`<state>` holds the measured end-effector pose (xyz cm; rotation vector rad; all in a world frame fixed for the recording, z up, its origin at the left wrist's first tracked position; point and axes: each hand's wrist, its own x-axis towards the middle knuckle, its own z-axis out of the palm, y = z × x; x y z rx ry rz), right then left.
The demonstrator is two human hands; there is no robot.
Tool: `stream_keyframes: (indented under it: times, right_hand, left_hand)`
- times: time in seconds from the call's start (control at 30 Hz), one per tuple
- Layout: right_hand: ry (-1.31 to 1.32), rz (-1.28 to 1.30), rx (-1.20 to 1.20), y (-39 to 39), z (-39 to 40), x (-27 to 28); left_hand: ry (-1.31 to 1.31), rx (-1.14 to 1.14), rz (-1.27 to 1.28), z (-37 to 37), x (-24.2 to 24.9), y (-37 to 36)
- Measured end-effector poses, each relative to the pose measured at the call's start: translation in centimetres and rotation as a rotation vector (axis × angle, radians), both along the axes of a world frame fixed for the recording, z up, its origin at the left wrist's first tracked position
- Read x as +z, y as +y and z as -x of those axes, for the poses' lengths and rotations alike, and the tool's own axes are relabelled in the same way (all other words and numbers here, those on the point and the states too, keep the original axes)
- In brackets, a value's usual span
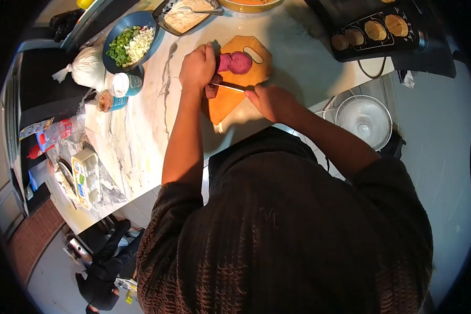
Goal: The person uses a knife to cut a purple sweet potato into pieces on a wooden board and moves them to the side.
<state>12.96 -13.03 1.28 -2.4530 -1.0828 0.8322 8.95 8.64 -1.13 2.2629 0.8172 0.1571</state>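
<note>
A wooden cutting board (235,104) lies on the marble counter, with a slot near its far right corner. On it are round pinkish-purple slices (240,63), some overlapping. My left hand (198,68) is closed over the board's left edge, its fingers together on a dark red, sausage-like piece (211,91); much of that grip is hidden. In my right hand (272,102) is a knife, its handle wrapped by my fingers. The thin knife blade (228,87) points left across the board and meets the dark red food beside my left hand.
A dark blue bowl (154,51) of chopped greens and white bits stands at the back left, near a tray of pale spread (180,18) with a spoon. Jars (119,86) and a tied white bag (89,68) sit left. A mesh strainer (364,123) is at right. Another person (102,277) is lower left.
</note>
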Motion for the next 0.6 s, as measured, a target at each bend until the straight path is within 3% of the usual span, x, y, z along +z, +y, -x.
stream_keyframes:
  times: [0.17,0.27,0.43,0.6]
  right_hand:
    - [0.000,0.034,-0.007,0.0,-0.2,0.6]
    - [0.088,-0.019,-0.011,-0.1,-0.3,0.4]
    - [0.257,-0.123,-0.052,-0.8,0.0,-0.3]
    - [0.187,-0.082,-0.104,-1.3,0.3,0.3]
  left_hand:
    - [0.033,0.006,-0.009,-0.5,0.3,0.0]
    - [-0.083,0.061,-0.093,-0.4,0.6,0.2]
    - [-0.547,0.035,0.157,2.0,2.8,0.3]
    - [-0.386,0.129,0.253,7.6,2.1,-0.1]
